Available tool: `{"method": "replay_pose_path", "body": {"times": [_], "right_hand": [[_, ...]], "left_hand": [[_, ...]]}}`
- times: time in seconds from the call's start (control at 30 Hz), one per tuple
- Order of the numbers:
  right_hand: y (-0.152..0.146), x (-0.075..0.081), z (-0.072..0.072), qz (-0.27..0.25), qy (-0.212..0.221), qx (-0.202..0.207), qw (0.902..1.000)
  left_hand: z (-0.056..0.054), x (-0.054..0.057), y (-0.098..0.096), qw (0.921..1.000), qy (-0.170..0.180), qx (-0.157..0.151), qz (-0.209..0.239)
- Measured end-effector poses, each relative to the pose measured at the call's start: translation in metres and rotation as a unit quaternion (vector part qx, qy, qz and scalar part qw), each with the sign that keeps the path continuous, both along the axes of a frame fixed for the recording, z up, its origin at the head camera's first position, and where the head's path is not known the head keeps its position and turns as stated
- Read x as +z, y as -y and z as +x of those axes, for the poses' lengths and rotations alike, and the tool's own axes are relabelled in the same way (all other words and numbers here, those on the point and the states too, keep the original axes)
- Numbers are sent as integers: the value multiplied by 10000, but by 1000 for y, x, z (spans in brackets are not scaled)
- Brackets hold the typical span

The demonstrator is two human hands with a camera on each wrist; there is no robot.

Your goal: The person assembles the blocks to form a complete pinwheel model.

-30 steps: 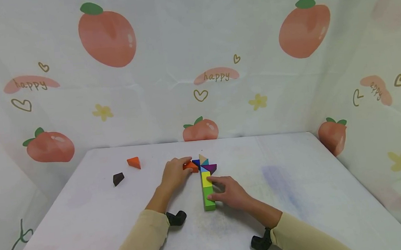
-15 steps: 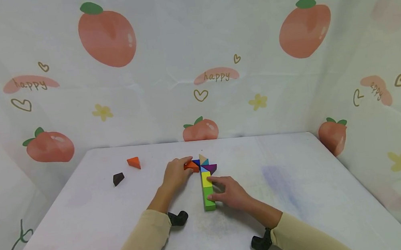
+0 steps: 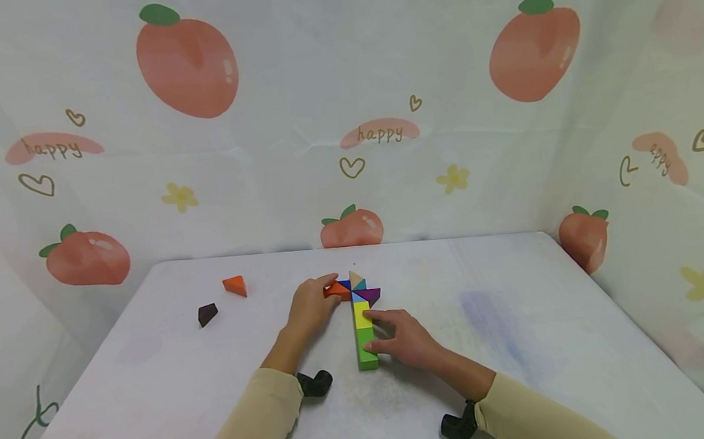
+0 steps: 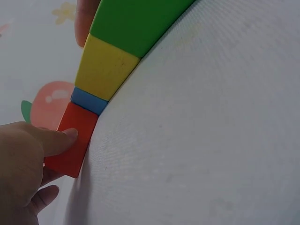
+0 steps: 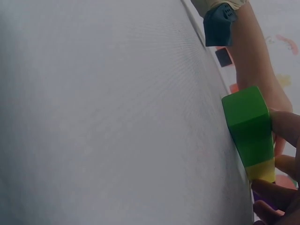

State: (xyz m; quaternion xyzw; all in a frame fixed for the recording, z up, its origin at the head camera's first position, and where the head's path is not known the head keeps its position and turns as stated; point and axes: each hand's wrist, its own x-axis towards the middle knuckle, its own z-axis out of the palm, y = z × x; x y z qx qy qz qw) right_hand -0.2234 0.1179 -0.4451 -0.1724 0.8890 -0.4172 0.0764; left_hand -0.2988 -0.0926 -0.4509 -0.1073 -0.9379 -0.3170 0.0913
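Note:
My left hand [image 3: 309, 305] pinches an orange wooden block [image 3: 338, 292] between thumb and fingers at the left side of a flat block figure. In the left wrist view its thumb lies on the face of this orange block [image 4: 72, 152], whose end meets a light blue block [image 4: 89, 100]. My right hand [image 3: 404, 338] rests along the figure's right side, fingertip at the yellow block [image 3: 362, 314] and thumb at the long green block [image 3: 368, 352]. Blue [image 3: 345, 286], teal [image 3: 361, 285], tan [image 3: 355, 278] and purple [image 3: 369, 294] pieces cluster at the far end.
Off to the left on the white table [image 3: 152, 394] lie a loose orange block [image 3: 235, 286] and a black block [image 3: 208, 314]. A printed white curtain [image 3: 287, 77] rises behind the table's back edge.
My left hand has shifted slightly right with the orange block, which now sits closer against the middle of the figure. My right hand has kept its place.

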Motion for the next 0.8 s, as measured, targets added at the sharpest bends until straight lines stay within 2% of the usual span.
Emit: {"method": "replay_pose_path", "body": {"times": [0.8], "right_hand": [[1, 2, 0, 108, 71, -57, 9999]], "left_hand": [[-2, -3, 1, 9996, 52, -148, 220]]}}
